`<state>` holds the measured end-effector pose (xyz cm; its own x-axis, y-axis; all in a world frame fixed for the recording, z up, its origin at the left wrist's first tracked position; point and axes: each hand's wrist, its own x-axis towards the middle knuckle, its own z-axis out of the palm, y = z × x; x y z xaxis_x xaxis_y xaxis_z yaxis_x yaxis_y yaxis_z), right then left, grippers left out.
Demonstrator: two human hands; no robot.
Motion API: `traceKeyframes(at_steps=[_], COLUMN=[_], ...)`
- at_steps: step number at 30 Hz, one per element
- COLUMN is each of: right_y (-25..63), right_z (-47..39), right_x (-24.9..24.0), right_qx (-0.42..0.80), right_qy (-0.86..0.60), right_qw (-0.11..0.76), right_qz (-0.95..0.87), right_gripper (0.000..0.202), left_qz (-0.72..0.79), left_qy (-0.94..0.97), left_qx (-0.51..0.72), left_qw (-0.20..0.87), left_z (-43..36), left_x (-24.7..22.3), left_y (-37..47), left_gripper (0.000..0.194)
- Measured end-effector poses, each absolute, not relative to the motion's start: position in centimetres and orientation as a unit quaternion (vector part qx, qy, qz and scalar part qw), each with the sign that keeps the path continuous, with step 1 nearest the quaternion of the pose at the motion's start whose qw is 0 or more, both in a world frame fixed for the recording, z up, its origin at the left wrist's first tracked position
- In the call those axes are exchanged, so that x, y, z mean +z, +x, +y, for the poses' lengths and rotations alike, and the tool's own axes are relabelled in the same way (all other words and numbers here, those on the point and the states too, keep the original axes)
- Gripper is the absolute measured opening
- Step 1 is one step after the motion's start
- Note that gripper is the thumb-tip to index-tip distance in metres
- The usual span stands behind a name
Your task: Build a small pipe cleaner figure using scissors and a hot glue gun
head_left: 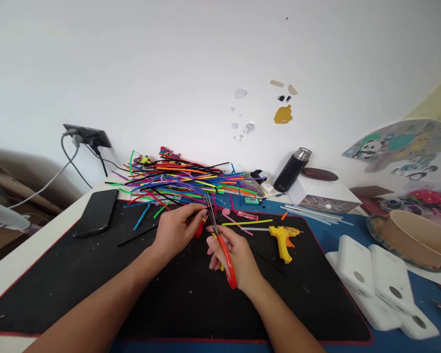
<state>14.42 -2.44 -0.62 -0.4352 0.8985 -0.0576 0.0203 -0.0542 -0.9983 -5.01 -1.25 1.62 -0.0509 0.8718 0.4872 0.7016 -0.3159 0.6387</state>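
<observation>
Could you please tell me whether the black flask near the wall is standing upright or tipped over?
Tipped: the black flask leans slantwise, its silver cap against the wall.

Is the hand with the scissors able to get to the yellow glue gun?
Probably yes: the glue gun lies on the mat just beside the right hand, nothing between. But that hand is full with the scissors.

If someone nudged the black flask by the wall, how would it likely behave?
The black flask leans tilted against the white box, so a nudge would probably make it slide or topple. Its round body suggests it would then roll. The metal-looking cap hints at a rigid, fairly heavy thing.
</observation>
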Motion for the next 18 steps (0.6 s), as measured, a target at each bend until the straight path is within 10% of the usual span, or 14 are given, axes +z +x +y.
traceKeyframes(at_steps=[18], right_y=[14.47], right_z=[-2.63], right_x=[-0.68], right_qx=[0.587], right_qy=[-0.407], right_qw=[0.346], right_qz=[-0.608], right_gripper=[0.050], left_qz=[0.589], left_qy=[0.689], left_qx=[0.415], left_qw=[0.082], left_z=[-1.22], left_x=[1.62], left_y=[-5.08], left_gripper=[0.028])
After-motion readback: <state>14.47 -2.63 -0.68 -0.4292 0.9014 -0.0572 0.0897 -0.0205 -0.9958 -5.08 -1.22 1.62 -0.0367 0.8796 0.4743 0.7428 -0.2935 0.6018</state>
